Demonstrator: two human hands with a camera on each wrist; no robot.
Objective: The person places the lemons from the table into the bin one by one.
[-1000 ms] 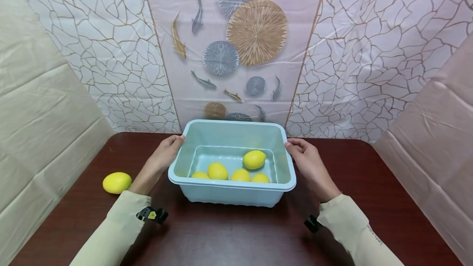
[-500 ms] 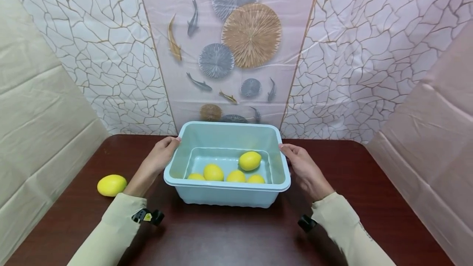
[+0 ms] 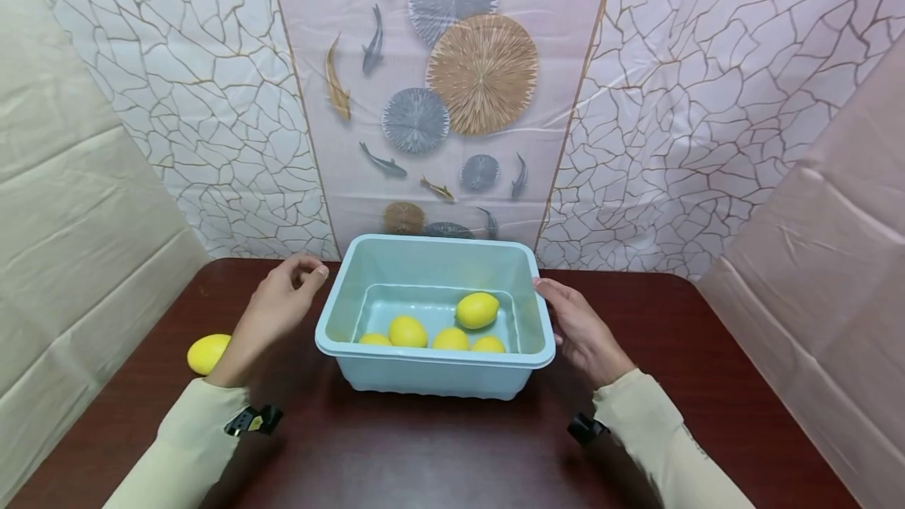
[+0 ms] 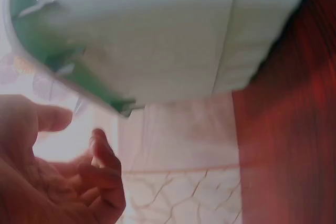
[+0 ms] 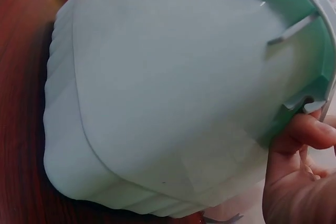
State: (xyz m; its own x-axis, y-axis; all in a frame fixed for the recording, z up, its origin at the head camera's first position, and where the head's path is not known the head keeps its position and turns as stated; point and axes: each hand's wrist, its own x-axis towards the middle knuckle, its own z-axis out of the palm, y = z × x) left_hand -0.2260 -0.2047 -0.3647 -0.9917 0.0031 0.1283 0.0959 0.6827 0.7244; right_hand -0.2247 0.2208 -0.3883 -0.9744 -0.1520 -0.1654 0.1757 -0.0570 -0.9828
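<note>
A light-blue plastic basin (image 3: 434,377) stands on the dark wooden table, with several yellow lemons (image 3: 477,310) inside, mostly along its near side. My left hand (image 3: 279,297) is just off the basin's left rim, fingers loosely bent and holding nothing; the left wrist view shows a gap between the fingertips (image 4: 100,137) and the rim. At the other end, my right hand (image 3: 583,328) grips the right rim, and the right wrist view shows its thumb and fingers at the basin's edge. One more lemon (image 3: 207,353) lies on the table, partly hidden behind my left forearm.
The dark red-brown table (image 3: 438,454) runs up to a patterned cloth backdrop (image 3: 488,163) just behind the basin. Beige cloth walls (image 3: 85,218) close in both sides.
My left hand has let go of the basin's left rim and moved a little left, now covering part of the lone lemon. My right hand stays on the right rim.
</note>
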